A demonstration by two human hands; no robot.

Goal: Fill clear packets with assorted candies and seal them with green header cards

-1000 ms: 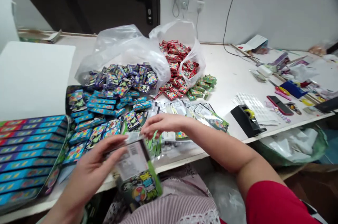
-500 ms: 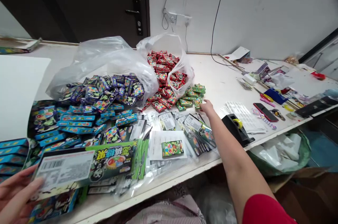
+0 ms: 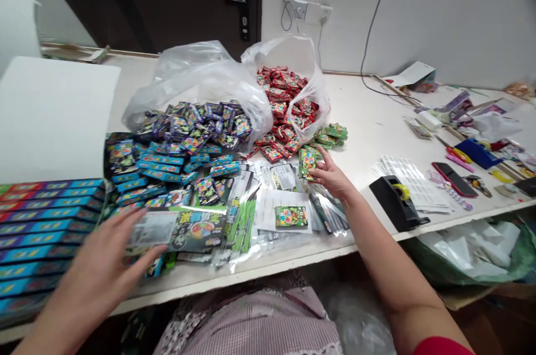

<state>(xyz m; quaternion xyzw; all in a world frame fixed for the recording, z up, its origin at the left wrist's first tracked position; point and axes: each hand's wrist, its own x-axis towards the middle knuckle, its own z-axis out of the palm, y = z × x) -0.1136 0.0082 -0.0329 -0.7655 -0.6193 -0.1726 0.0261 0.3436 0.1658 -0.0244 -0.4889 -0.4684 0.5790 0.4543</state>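
Observation:
A small green candy box (image 3: 307, 164) is pinched between the thumb and fingers of my right hand (image 3: 329, 174). It is just in front of the loose green boxes (image 3: 333, 134). My left hand (image 3: 106, 254), blurred, has its thumb and fingers at opposite edges of a flat black-and-green packet (image 3: 199, 230) with a white label. That packet is above the other packets at the table's front. Another green box (image 3: 291, 216) lies on a white sheet (image 3: 268, 207) in the middle. Clear-wrapped dark packets (image 3: 329, 212) lie partly under my right wrist.
Plastic bags hold purple boxes (image 3: 196, 126) and red boxes (image 3: 285, 87). Blue boxes (image 3: 159, 168) are heaped in front. A carton (image 3: 46, 232) of boxes in rows stands left. Rightward are a tape dispenser (image 3: 397, 201), label sheets (image 3: 419, 182) and a phone (image 3: 454, 179).
My right hand has drawn a green box out of the green pile toward me. My left hand has carried the packet right and away from me. The view has turned left.

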